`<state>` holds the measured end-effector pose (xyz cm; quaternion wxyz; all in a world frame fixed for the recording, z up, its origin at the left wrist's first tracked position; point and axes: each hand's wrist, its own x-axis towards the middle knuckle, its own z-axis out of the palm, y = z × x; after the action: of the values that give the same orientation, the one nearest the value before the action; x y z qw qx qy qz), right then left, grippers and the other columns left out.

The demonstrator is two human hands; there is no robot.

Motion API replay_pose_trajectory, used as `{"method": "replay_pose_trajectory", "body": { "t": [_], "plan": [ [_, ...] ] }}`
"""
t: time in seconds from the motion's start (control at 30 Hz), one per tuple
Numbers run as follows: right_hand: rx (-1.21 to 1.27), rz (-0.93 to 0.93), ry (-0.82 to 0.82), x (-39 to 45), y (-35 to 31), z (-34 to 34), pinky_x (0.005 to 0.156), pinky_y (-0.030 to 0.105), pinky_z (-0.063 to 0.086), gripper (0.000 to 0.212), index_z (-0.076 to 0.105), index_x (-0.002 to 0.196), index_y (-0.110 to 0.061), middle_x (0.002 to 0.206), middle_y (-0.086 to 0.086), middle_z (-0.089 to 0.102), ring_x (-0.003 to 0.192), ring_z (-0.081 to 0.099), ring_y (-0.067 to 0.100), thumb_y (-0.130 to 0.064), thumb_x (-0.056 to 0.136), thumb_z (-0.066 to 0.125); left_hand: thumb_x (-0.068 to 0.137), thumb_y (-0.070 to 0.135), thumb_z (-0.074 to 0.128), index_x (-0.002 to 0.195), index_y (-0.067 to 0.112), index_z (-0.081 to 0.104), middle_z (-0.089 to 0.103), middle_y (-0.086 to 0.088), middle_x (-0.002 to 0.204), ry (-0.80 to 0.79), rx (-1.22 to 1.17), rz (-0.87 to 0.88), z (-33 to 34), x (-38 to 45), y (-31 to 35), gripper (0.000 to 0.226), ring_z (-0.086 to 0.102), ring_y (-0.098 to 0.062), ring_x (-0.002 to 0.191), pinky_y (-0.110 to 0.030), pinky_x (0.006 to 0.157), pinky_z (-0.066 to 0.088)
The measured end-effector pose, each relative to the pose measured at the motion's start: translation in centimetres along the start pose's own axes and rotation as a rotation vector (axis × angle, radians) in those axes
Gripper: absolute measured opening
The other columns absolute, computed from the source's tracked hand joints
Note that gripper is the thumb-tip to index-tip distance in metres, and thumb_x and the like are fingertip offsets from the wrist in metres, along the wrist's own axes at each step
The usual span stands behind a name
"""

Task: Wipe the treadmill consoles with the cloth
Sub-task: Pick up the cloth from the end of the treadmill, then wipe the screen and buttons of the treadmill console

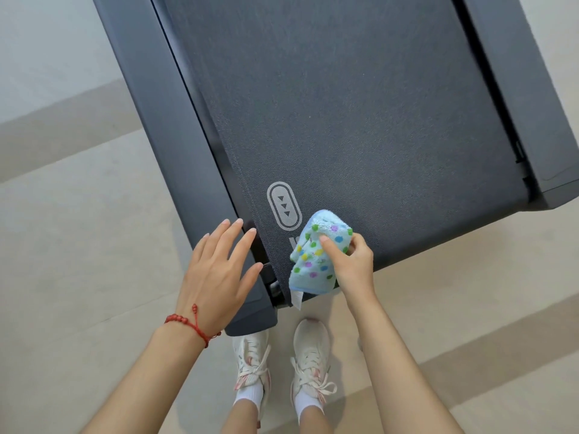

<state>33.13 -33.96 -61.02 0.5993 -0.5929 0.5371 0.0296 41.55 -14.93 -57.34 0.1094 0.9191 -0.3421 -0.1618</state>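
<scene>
A folded light-blue cloth [316, 255] with coloured dots hangs over the rear end of the treadmill belt [360, 120], and my right hand [351, 261] is shut on it, thumb on top. My left hand [216, 274] is open, fingers spread, hovering over or resting on the rear end of the dark left side rail [163, 126]. A white oval arrow mark [284, 205] is printed on the belt just beyond the cloth. No console is in view.
The treadmill's right side rail [532, 104] runs along the right edge of the frame. My two feet in white sneakers [282, 361] stand on the beige tiled floor [78, 230] just behind the treadmill's rear end.
</scene>
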Motion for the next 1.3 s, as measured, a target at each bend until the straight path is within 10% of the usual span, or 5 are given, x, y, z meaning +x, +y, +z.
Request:
{"method": "replay_pose_trajectory", "body": {
  "t": [0.83, 1.3],
  "plan": [
    [0.093, -0.404, -0.23, -29.7, -31.3, -7.0, 0.052, 0.026, 0.054, 0.019, 0.06, 0.079, -0.003, 0.073, 0.01, 0.067, 0.064, 0.067, 0.018, -0.021, 0.085, 0.062, 0.099, 0.046, 0.018, 0.126, 0.005, 0.054, 0.055, -0.019, 0.128, 0.37, -0.017, -0.235, -35.8, -11.5, 7.3, 0.061, 0.043, -0.033, 0.121, -0.042, 0.099, 0.032],
    [-0.013, -0.576, -0.347, -41.4, -43.1, 4.6, 0.049, 0.023, 0.052, 0.02, 0.063, 0.08, -0.004, 0.069, 0.005, 0.068, 0.059, 0.068, 0.012, -0.024, 0.082, 0.066, 0.098, 0.05, 0.014, 0.125, 0.007, 0.054, 0.056, -0.016, 0.126, 0.519, 0.001, -0.386, -50.6, -18.6, -5.6, 0.066, 0.044, -0.03, 0.121, -0.047, 0.089, 0.046]
  ]
}}
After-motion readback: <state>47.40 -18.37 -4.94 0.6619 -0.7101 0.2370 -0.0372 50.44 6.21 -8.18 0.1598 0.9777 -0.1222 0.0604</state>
